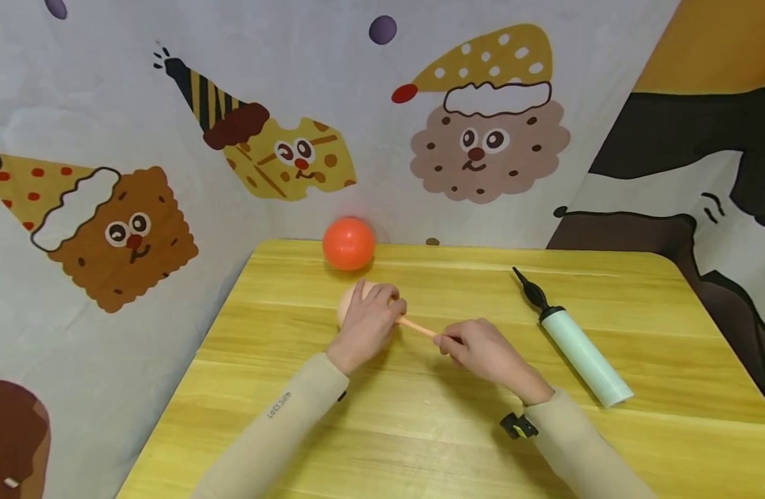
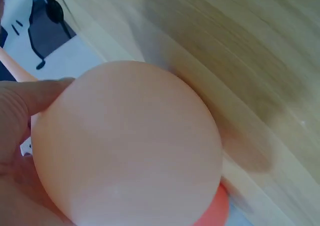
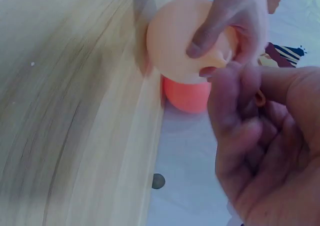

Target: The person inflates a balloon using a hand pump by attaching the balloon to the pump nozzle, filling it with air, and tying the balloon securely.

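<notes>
An inflated peach balloon (image 2: 130, 141) is gripped near its neck by my left hand (image 1: 371, 320), whose thumb and fingers curl round it. In the head view that hand covers much of the balloon. My right hand (image 1: 482, 350) pinches the end of the neck (image 1: 418, 327), which is stretched straight between the two hands. A small curl of the balloon's rim (image 3: 260, 98) shows at the right fingers in the right wrist view. Behind the peach balloon, a red balloon (image 1: 348, 244) sits at the table's back edge.
On the right side of the wooden table (image 1: 382, 443) lies a pale green hand pump (image 1: 585, 355) with a black nozzle pointing away to the back left. A cloth printed with cartoon snacks (image 1: 370, 90) hangs behind the table and along its left side.
</notes>
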A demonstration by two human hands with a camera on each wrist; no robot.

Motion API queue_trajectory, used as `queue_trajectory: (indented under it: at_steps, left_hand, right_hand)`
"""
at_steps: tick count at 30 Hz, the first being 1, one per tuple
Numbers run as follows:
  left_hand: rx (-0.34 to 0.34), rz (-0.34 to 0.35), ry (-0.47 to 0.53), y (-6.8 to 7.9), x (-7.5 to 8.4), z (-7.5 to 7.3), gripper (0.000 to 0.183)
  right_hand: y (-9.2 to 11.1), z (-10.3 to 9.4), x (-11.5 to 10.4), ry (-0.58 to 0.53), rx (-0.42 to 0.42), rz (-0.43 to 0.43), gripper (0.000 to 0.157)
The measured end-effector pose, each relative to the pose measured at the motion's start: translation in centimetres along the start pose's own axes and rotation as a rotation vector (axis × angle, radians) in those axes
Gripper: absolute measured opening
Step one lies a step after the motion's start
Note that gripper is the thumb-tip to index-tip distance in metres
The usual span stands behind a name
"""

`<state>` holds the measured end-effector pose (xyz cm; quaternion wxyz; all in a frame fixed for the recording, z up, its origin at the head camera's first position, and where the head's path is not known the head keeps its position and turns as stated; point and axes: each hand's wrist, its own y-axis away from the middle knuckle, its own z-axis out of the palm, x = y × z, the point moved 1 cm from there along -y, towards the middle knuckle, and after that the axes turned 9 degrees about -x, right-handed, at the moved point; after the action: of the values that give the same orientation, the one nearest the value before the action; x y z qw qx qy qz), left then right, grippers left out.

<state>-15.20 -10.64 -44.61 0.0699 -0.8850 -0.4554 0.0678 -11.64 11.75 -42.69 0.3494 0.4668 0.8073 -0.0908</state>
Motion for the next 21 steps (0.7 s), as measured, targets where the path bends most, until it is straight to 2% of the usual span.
queue_trajectory:
  at_steps: [3,8,13,15,18,21]
  left_hand:
    - [-0.007,-0.007,-0.031,0.1,0.1,0.2,0.011]
    - [-0.058,0.068,-0.073,0.1,1.7,1.1,0.013]
    - [-0.063,0.081,-0.094,0.3,2.5,1.7,0.037]
    - [-0.066,0.093,-0.111,0.4,2.5,1.7,0.038]
    - [-0.071,0.115,-0.153,0.6,2.6,1.4,0.027]
    - [-0.046,0.130,-0.134,0.8,2.8,0.7,0.030]
  right_hand:
    - [0.1,-0.2,-0.2,-0.006,-0.004,-0.052,0.027]
    - [-0.5,0.3,-0.2,0.092,0.053,-0.073,0.025]
    - [-0.8,1.0,0.0,0.183,0.098,-0.055,0.031]
    - [-0.8,1.2,0.0,0.196,0.110,-0.053,0.031]
    - [-0.8,1.3,0.0,0.205,0.121,-0.054,0.034]
    - [-0.9,1.3,-0.3,0.212,0.139,-0.070,0.035]
